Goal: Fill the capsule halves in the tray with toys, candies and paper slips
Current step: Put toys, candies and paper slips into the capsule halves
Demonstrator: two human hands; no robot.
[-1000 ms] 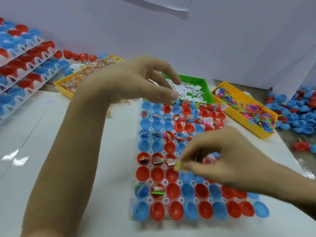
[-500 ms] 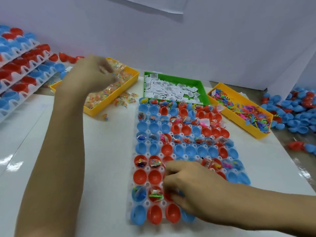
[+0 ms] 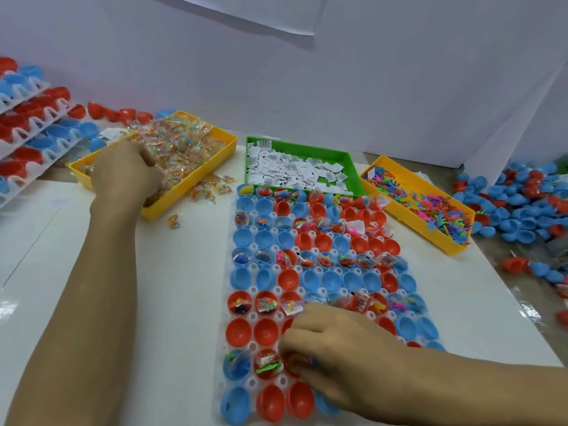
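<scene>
A white counter carries everything. At its middle lies the white tray of red and blue capsule halves, some holding toys, candies and slips, others bare. Stacked trays of halves stand far left; loose capsule halves are heaped far right. Behind the tray sit a yellow candy bin, a green slip bin and a yellow toy bin. The left hand digs curled into the candies; its grasp cannot be told. The right hand covers several near halves, fingertips pinched low; anything held is hidden.
</scene>
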